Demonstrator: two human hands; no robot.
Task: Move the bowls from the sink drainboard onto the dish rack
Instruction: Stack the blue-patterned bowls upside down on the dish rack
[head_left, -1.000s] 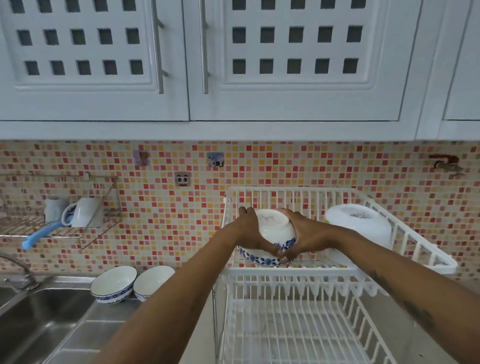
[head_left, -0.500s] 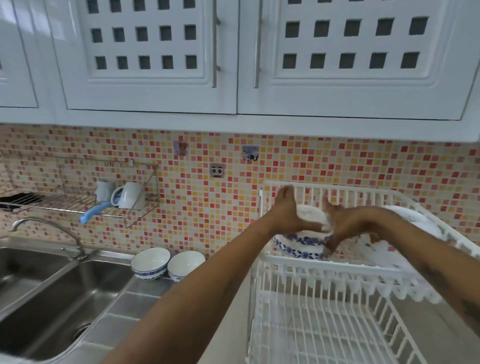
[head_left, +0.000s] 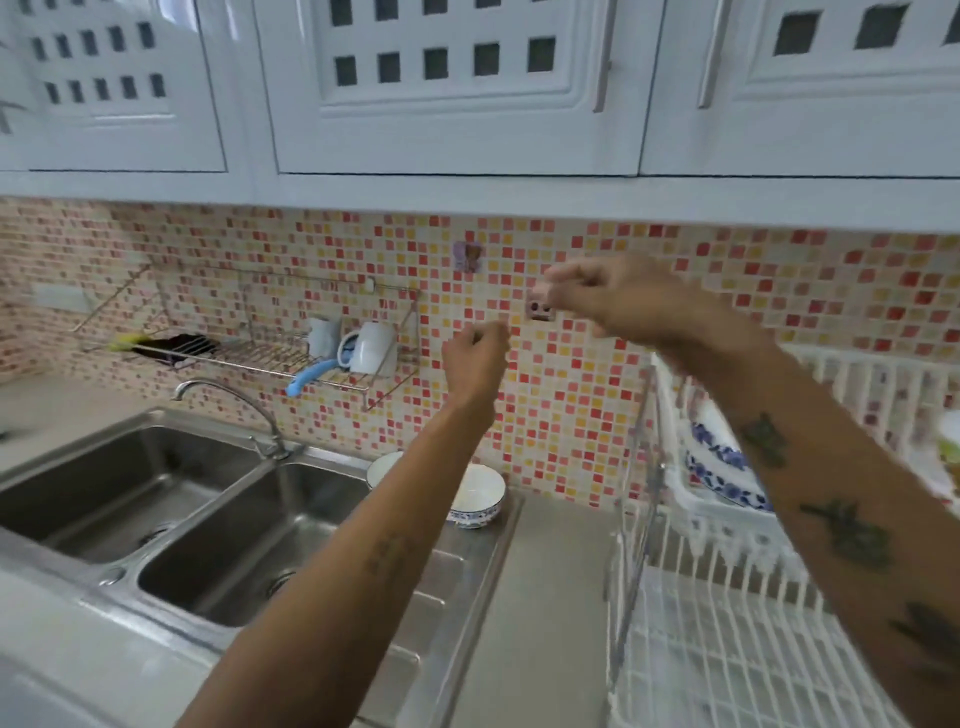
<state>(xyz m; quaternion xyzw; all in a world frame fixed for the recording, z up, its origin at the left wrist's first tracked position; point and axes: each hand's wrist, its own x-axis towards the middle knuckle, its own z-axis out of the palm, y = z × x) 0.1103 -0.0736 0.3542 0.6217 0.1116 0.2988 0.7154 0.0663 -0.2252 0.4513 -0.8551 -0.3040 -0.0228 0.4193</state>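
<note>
Left hand (head_left: 474, 356) empty above drainboard bowls (head_left: 477, 496); both apart.

White cabinets (head_left: 452, 88) with square cutouts overhead, mosaic-tiled backsplash (head_left: 571, 415) below, wire wall shelf (head_left: 270, 358) bearing white mug (head_left: 373, 349) and blue-handled brush (head_left: 310, 376), curved faucet (head_left: 234, 410), grey counter (head_left: 545, 597).

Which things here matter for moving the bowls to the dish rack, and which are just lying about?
Part of the job: two bowls on the drainboard; white dish rack; blue-patterned bowl already in it; left hand and right hand, both empty.

Just lying about: wall shelf, white mug, blue brush, faucet, sink basins.
</note>
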